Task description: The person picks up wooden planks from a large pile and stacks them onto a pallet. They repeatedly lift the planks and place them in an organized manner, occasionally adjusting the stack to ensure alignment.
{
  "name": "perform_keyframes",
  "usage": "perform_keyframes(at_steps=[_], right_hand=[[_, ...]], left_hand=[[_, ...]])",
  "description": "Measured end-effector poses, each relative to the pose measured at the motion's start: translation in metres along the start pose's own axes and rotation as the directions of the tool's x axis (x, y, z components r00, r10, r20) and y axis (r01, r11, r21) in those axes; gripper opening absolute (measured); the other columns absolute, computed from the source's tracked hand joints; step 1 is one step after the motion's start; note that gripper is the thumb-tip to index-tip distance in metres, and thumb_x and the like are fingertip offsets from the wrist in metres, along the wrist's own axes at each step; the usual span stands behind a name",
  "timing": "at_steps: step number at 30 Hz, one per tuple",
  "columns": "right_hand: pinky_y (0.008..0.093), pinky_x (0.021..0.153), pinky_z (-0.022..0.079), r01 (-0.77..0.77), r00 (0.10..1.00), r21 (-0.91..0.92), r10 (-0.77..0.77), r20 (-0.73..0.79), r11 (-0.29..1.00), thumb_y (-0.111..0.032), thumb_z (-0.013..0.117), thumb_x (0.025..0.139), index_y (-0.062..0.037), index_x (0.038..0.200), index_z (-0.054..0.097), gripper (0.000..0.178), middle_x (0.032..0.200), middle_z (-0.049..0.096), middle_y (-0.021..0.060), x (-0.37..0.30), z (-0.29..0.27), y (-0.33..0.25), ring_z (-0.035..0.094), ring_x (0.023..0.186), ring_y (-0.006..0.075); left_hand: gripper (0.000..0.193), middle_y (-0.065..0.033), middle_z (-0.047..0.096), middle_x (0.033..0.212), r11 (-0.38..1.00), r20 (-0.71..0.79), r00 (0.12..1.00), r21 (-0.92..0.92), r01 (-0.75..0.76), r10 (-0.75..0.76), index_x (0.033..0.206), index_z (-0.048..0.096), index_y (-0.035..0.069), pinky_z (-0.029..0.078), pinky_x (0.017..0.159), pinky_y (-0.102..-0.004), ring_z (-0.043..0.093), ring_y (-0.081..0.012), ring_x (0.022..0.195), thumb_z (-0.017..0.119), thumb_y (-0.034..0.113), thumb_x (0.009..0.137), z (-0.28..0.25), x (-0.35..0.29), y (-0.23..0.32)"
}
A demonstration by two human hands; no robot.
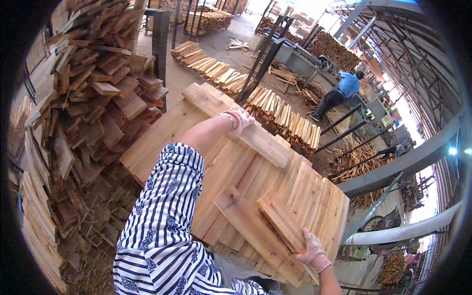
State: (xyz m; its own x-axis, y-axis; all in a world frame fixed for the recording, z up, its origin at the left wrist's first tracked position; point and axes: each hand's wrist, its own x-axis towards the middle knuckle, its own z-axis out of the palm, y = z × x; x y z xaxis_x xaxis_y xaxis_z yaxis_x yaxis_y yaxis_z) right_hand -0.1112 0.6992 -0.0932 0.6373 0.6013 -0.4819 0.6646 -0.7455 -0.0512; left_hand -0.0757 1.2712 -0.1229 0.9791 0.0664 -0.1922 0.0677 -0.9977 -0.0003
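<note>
**Handling boards on a broad layer of planks**

Facing a broad layer of planks, set side by side with uneven ends. Resting the left hand across a long board laid over the far part of the layer, with fingers bent over the wood. Impossible to tell whether pinching it, with thumb and fingertips hidden from view.

Pinching the near end of a narrow board with the right hand, thumb to one side and fingers to the other. Found on the near right part of the layer, slanting beside a wide board marked by a dark patch near its far end.

Wearing pale gloves on both hands, a band at the left wrist and a striped sleeve in dark blue and white.

Flanked on the left by a tall, jumbled heap of boards, with a dark metal post just beyond. Looking out over rows of light wood strips lined up on the floor. Sharing the hall, farther off to the right, with a person in a blue shirt, near loose sticks scattered about. Roofed at the right by sloping ribbed sheeting.
</note>
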Motion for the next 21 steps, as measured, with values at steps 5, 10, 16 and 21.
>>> perform_keyframes(at_steps=[5,10,16,21], right_hand=[[0.0444,0.119,0.036,0.097,0.994,0.031,-0.096,-0.046,0.995,-0.042,0.09,0.061,-0.0023,0.157,0.03,0.12,0.149,0.046,0.0233,0.008,0.001,0.013,0.043,0.139,0.0408],[0.0393,0.116,0.04,0.143,0.976,0.071,-0.129,-0.176,0.987,-0.033,0.09,0.063,-0.0054,0.157,0.033,0.113,0.147,0.05,0.0201,0.026,-0.051,0.058,0.049,0.137,0.0343],[0.0435,0.111,0.045,-0.143,0.987,-0.086,0.136,-0.088,0.986,-0.019,0.091,0.06,-0.0128,0.159,0.03,0.116,0.143,0.053,0.0218,0.118,-0.106,0.078,0.052,0.132,0.0381],[0.0414,0.111,0.046,-0.045,0.996,-0.072,0.039,-0.076,0.996,-0.014,0.09,0.063,-0.0148,0.161,0.028,0.116,0.149,0.05,0.0183,0.173,-0.125,0.076,0.054,0.132,0.0372]], left_hand=[[0.078,-0.0232,0.063,0.122,0.997,0.019,0.998,0.028,-0.066,0.066,0.132,0.051,0.003,0.056,0.091,-0.0506,0.065,-0.0385,0.114,0.08,0.012,0.059,0.02,0.025,-0.021],[0.089,-0.0168,0.053,0.14,0.997,0.006,0.997,-0.037,0.072,-0.072,0.143,0.044,0.012,0.04,0.112,-0.0442,0.049,-0.0355,0.135,0.072,0.0,0.06,-0.002,0.014,0.019],[0.097,-0.0136,0.044,0.153,0.996,-0.014,0.996,-0.022,0.09,-0.09,0.156,0.033,0.019,0.03,0.121,-0.0419,0.04,-0.0368,0.143,0.07,0.005,0.067,0.01,0.027,0.016],[0.095,-0.0123,0.044,0.152,0.991,0.022,0.991,0.033,0.133,-0.134,0.156,0.033,0.018,0.027,0.122,-0.0406,0.037,-0.0355,0.144,0.069,0.008,0.068,-0.001,0.019,0.019]])
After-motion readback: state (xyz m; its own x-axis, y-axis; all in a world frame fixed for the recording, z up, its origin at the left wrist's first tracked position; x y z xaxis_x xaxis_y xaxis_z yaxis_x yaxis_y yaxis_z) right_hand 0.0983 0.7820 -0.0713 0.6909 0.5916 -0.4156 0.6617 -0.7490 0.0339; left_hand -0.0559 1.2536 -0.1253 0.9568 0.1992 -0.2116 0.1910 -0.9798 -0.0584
